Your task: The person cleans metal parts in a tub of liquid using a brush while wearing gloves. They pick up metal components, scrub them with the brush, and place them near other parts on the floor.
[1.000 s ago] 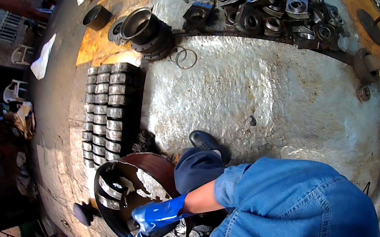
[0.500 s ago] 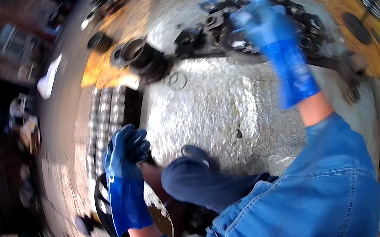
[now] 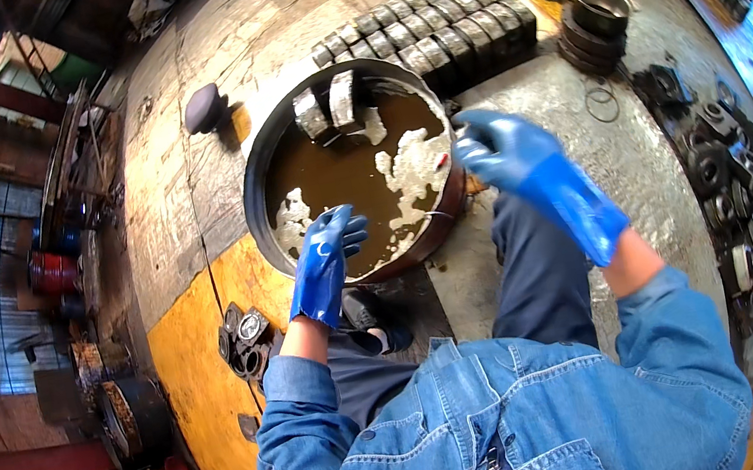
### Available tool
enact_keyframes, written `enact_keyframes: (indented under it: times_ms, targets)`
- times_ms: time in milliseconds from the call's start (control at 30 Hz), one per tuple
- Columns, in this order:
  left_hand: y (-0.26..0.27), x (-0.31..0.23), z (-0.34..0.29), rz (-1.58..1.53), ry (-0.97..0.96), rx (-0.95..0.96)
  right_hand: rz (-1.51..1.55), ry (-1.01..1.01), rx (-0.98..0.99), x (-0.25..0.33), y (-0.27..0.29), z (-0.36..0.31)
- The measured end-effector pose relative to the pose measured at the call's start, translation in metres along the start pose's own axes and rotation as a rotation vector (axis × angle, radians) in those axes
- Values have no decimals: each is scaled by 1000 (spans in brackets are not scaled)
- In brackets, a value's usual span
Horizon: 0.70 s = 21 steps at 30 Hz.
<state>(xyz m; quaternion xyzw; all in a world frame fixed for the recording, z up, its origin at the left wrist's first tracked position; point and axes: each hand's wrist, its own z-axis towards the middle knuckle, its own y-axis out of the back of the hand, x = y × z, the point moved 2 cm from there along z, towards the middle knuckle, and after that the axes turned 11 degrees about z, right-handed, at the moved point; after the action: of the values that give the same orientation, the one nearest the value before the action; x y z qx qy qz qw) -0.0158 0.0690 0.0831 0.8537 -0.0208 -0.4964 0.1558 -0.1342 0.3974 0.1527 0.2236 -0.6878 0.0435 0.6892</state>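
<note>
A wide round tub [image 3: 253, 191] of brown liquid [image 3: 320, 169] stands in front of me, patches of whitish foam [image 3: 413, 168] floating on it. Two metal blocks [image 3: 342, 103] sit partly out of the liquid near its far wall. Over the tub's near left part is my left hand [image 3: 328, 236], in a blue rubber glove, its fingers loosely bent and apart from anything. My right hand [image 3: 510, 149], gloved alike, is at the tub's right rim with curled fingers. A small dark bit shows by its fingertips; whether it is held there is unclear.
Rows of metal blocks [image 3: 450, 26] stand beyond the tub. To the right are stacked rings [image 3: 597, 10], a thin ring [image 3: 602, 103] and a heap of dark machine parts [image 3: 738, 181]. A dark cap-like object [image 3: 204, 109] and several flat parts [image 3: 246, 339] lie leftward.
My view has swung left from the parts heap to the tub. My right hand has left the heap and come to the tub's rim; my left hand is now over the liquid.
</note>
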Motion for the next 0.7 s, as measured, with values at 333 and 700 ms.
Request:
enact_keyframes:
  times_ms: [333, 700]
  targets:
    - [83, 10, 136, 10, -29, -202, -650, -40, 416, -48, -164, 99]
    - [63, -52, 303, -22, -96, -373, -728, -173, 445, -79, -162, 114]
